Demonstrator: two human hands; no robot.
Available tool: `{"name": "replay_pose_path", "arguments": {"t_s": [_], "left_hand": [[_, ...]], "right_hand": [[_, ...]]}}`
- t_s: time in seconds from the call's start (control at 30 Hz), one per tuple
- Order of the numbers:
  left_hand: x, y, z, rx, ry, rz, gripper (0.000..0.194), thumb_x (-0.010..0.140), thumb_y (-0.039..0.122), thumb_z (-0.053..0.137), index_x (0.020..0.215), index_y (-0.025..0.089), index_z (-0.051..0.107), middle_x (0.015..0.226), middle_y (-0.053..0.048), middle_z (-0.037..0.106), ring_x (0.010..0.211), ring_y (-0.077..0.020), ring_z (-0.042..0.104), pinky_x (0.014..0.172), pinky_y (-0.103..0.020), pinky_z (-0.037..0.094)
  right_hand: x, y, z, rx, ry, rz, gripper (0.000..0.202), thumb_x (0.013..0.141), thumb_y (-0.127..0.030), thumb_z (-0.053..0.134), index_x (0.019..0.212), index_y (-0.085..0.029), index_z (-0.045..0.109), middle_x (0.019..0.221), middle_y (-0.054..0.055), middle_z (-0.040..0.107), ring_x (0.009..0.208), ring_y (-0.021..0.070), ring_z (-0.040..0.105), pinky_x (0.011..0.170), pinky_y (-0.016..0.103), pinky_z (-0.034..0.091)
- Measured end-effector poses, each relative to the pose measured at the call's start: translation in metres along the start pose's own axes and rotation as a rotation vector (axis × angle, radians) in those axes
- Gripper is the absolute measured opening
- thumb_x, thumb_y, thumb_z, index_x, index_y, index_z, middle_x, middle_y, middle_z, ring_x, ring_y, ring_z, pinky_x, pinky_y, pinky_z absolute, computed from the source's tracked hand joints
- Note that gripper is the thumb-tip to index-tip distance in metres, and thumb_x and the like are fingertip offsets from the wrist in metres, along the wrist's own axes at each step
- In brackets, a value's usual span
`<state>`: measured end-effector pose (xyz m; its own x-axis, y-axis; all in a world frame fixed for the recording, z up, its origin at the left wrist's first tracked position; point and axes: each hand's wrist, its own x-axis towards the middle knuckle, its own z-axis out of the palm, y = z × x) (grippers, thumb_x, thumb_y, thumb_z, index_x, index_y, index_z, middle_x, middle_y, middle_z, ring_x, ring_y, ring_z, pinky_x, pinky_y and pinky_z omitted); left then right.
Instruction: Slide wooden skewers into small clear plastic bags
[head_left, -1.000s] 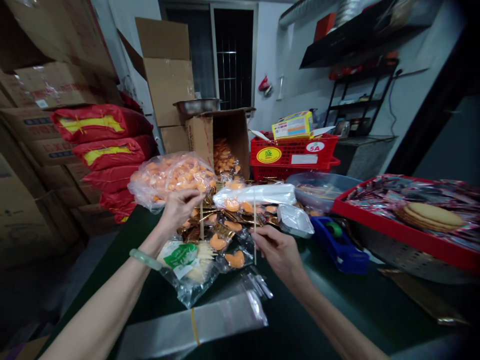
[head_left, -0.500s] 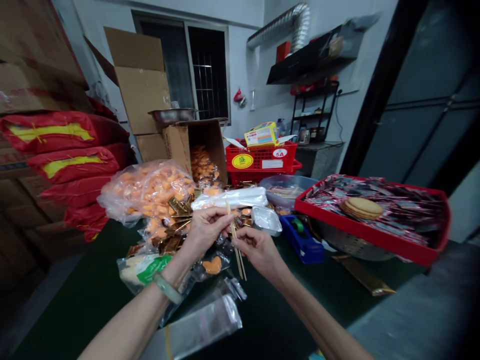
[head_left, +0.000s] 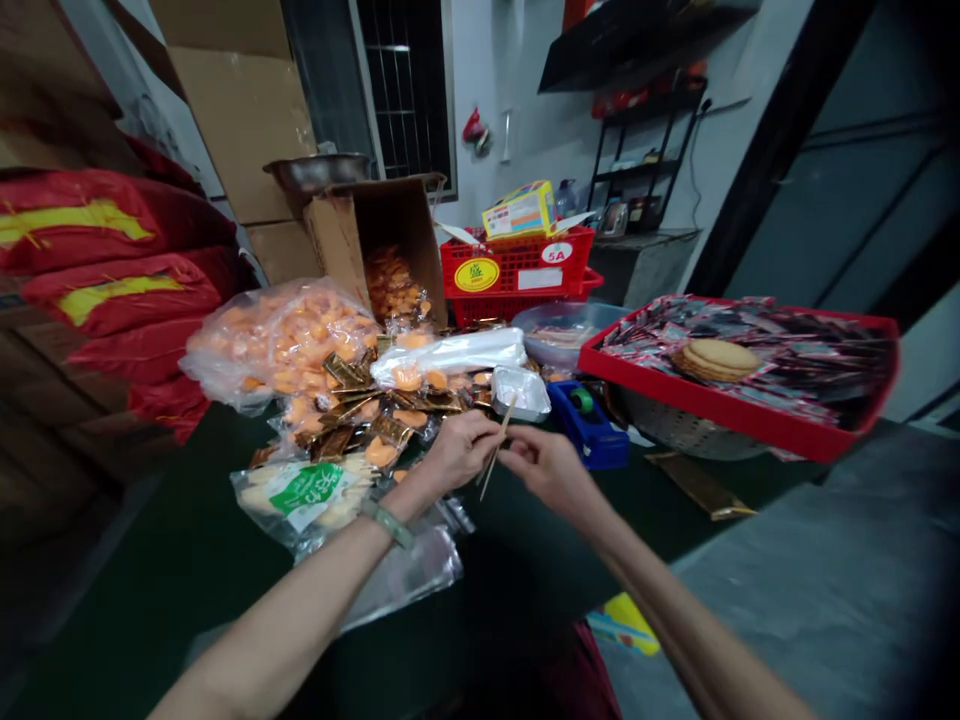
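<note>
My left hand (head_left: 459,450) and my right hand (head_left: 546,466) meet over the dark green table (head_left: 187,560), both pinching thin wooden sticks (head_left: 496,445) that slant between the fingertips. A green bangle sits on my left wrist. Just beyond the hands lies a heap of small orange sweets in clear and gold wrappers (head_left: 375,420). A clear bag with a green label (head_left: 309,492) lies under my left forearm, beside empty clear sleeves (head_left: 409,570).
A big bag of orange sweets (head_left: 277,340) and an open carton (head_left: 379,250) stand behind the heap. A blue tape dispenser (head_left: 589,425), a red tray of packets with round biscuits (head_left: 750,370) and a red crate (head_left: 517,285) are to the right. Red sacks (head_left: 105,280) are stacked left.
My two hands came together from apart, joining the sticks they held separately. The sticks now slant instead of standing upright. The camera swung right and down.
</note>
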<state>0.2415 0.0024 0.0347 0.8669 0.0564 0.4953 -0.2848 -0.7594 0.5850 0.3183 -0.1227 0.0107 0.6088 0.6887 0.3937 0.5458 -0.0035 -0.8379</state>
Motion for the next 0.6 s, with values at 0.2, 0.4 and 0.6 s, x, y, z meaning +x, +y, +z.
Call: {"name": "replay_pose_path", "arguments": {"t_s": [0.2, 0.4, 0.6], "left_hand": [[0.005, 0.021, -0.007, 0.325, -0.193, 0.236, 0.025, 0.086, 0.013, 0.039, 0.071, 0.011, 0.058, 0.072, -0.005, 0.052, 0.065, -0.0132, 0.048, 0.060, -0.023, 0.039], [-0.008, 0.050, -0.032, 0.576, -0.238, 0.218, 0.022, 0.084, 0.008, 0.036, 0.076, 0.012, 0.056, 0.073, -0.005, 0.049, 0.064, -0.0138, 0.046, 0.056, -0.023, 0.037], [-0.056, 0.037, -0.056, 0.362, 0.039, -0.027, 0.016, 0.087, 0.017, 0.039, 0.087, 0.014, 0.055, 0.078, -0.004, 0.053, 0.070, -0.0135, 0.049, 0.065, -0.024, 0.038]], "right_hand": [[-0.007, -0.040, -0.025, 0.237, 0.179, 0.055, 0.023, 0.071, -0.037, 0.060, 0.073, -0.014, 0.061, 0.048, -0.003, 0.050, 0.040, 0.0081, 0.044, 0.039, 0.020, 0.038], [-0.018, -0.052, -0.016, 0.262, 0.303, 0.041, 0.024, 0.069, -0.039, 0.063, 0.067, -0.016, 0.063, 0.060, 0.002, 0.061, 0.050, 0.0122, 0.056, 0.047, 0.023, 0.047], [-0.018, -0.043, -0.002, 0.318, 0.369, 0.087, 0.028, 0.072, -0.044, 0.057, 0.068, -0.016, 0.060, 0.067, 0.005, 0.063, 0.058, 0.0151, 0.061, 0.053, 0.027, 0.052]]}}
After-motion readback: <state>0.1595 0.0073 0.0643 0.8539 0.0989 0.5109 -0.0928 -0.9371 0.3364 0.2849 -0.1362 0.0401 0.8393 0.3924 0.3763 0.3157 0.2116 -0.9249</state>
